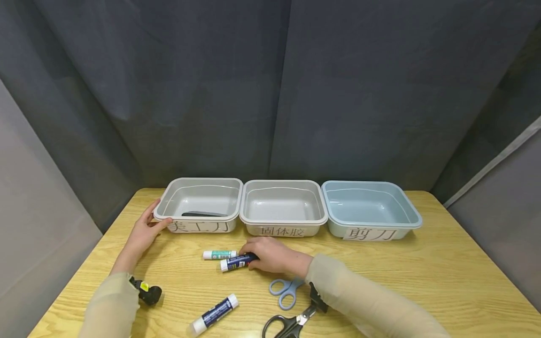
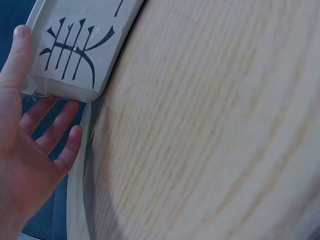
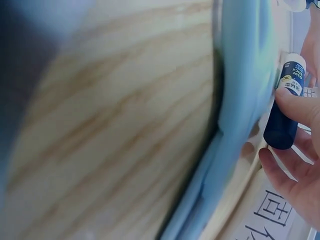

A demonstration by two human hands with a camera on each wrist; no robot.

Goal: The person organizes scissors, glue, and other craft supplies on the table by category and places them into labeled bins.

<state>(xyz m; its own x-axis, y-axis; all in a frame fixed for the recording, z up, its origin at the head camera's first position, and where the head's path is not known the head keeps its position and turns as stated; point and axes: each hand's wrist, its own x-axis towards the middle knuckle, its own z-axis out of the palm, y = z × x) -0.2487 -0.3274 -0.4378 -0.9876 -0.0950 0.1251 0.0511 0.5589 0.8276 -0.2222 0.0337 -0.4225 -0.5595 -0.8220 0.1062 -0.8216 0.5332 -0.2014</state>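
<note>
My left hand (image 1: 142,233) rests at the near left corner of the left grey bin (image 1: 203,219), thumb on the front rim and fingers along its side. The left wrist view shows these fingers loosely spread by the bin's lower corner. With thumb and fingers, my right hand (image 1: 272,256) pinches a dark blue glue stick (image 1: 235,262) with a white end, low over the table. Beside it lies a smaller white and teal glue stick (image 1: 220,255). In the right wrist view the held glue stick (image 3: 286,107) is tilted, the thumb across its label.
A grey middle bin (image 1: 284,221) and a light blue bin (image 1: 372,224) stand alongside, all labelled. A long black object (image 1: 203,214) lies in the left bin, partly hidden. Nearer are another blue glue stick (image 1: 217,313), blue-handled scissors (image 1: 286,293) and black-handled scissors (image 1: 289,325).
</note>
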